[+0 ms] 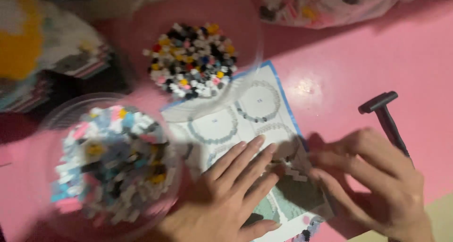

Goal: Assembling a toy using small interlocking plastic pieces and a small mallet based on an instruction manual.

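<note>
Pink surface [358, 58] w/ my paper guide [245, 114] flat under both hands. Left fingers [245, 152] lie wide, pinning it. Right fingers [330, 180] pinch tiny white blocks [295, 173] btwn my hands, held steady. Black tool [384, 117] just past them.

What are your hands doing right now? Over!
Left hand flat on instruction sheet. Right hand beside it; both touching small brick piece. Black tool behind right hand. Two clear bowls of bricks nearby.
</note>
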